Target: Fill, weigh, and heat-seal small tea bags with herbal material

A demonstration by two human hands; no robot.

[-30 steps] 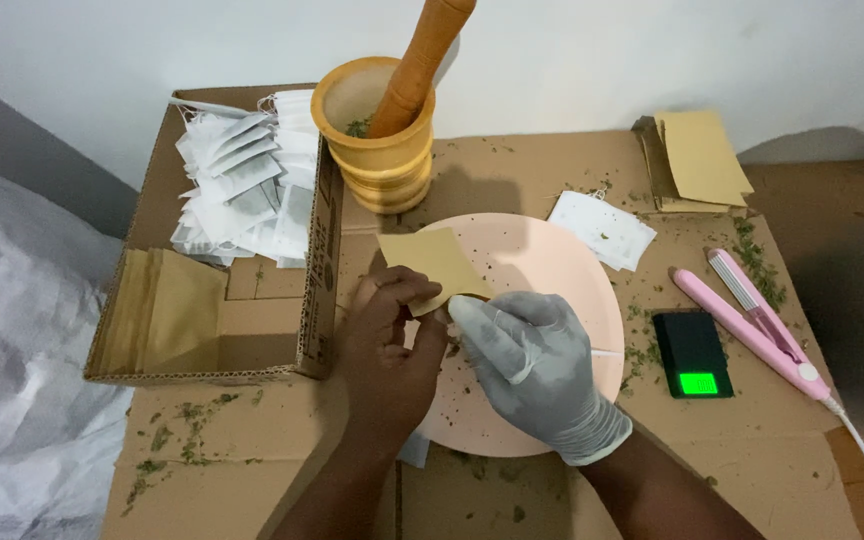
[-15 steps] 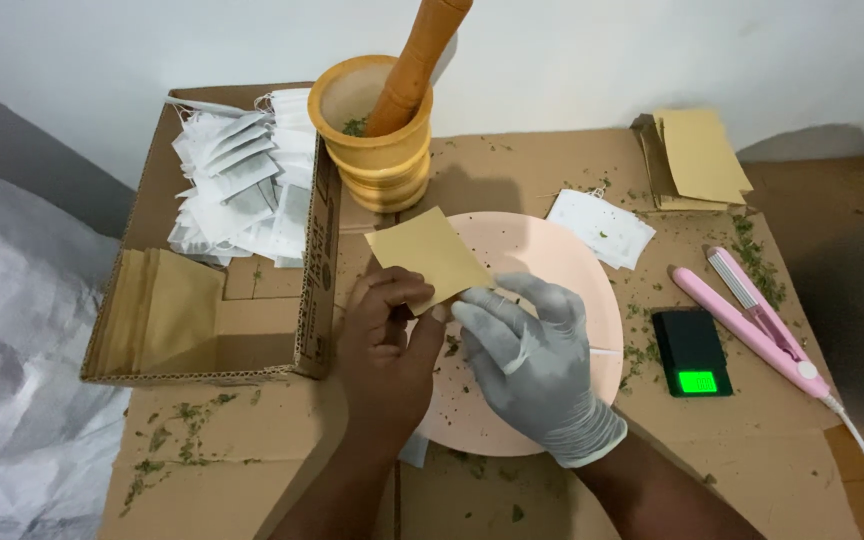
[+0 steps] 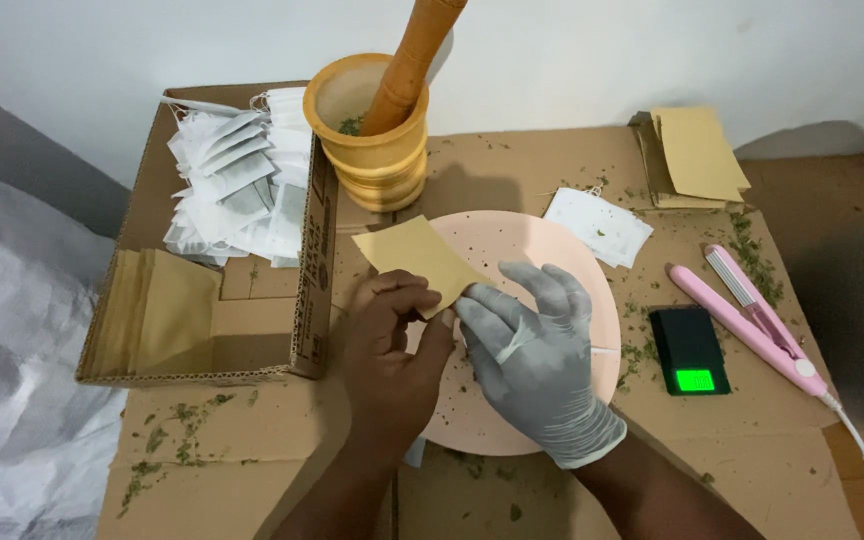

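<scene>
Both hands met over the pink plate (image 3: pixel 552 250), each grip pinched on the lower edge of 1 tan paper envelope (image 3: pixel 414 258). Bare left hand (image 3: pixel 392 350) clenched on the envelope's lower-left edge; gloved right hand (image 3: pixel 537 365) grasped it at the lower-right corner, fingers spread. Envelope sat tilted, above the plate's left rim, near the wooden mortar (image 3: pixel 372 140) with its pestle (image 3: pixel 414 60) leaning inside. Plate lay on the cardboard-covered bench (image 3: pixel 752 460), dotted with green herb crumbs. Left of the hands: open cardboard box (image 3: pixel 252 340) holding white sachets (image 3: pixel 237 190) at the back and tan envelopes (image 3: pixel 152 310) at the front left. Right of the plate: 1 loose white sachet (image 3: pixel 597 225), stack of tan envelopes (image 3: pixel 697 155), small black scale (image 3: pixel 690 350) with a lit green display, pink heat sealer (image 3: pixel 752 320) just beside it.
</scene>
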